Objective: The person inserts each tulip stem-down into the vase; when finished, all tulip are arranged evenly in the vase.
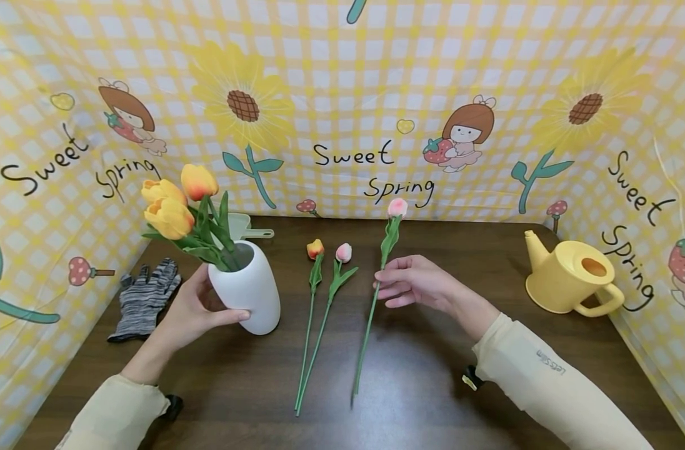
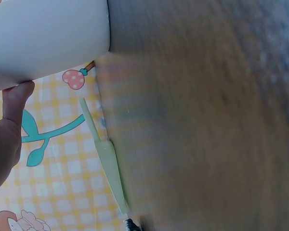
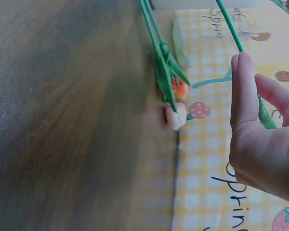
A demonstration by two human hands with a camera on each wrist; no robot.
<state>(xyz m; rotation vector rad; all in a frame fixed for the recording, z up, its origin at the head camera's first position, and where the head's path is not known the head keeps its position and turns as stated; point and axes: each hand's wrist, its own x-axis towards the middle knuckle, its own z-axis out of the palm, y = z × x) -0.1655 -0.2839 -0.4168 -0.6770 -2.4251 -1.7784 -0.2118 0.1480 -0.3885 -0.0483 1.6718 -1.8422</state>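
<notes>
My left hand (image 1: 199, 309) grips a white vase (image 1: 258, 300), its thumb across the front. The vase leans to the left, and several yellow-orange tulips (image 1: 170, 215) stick out of its mouth. In the left wrist view the vase (image 2: 48, 41) fills the upper left corner above the fingers. My right hand (image 1: 415, 284) pinches the green stem of a pink tulip (image 1: 397, 209), bloom upward. On the table between the hands lie an orange tulip (image 1: 315, 250) and a second pink tulip (image 1: 344, 253), their stems nearly meeting at the near end.
A yellow watering can (image 1: 570, 278) stands at the right. To the left of the vase lies a grey striped glove (image 1: 145, 300). A pale green shovel-like tool (image 1: 247, 228) is partly hidden behind the vase. Checkered cloth walls (image 1: 342, 94) border the brown table (image 1: 432, 387).
</notes>
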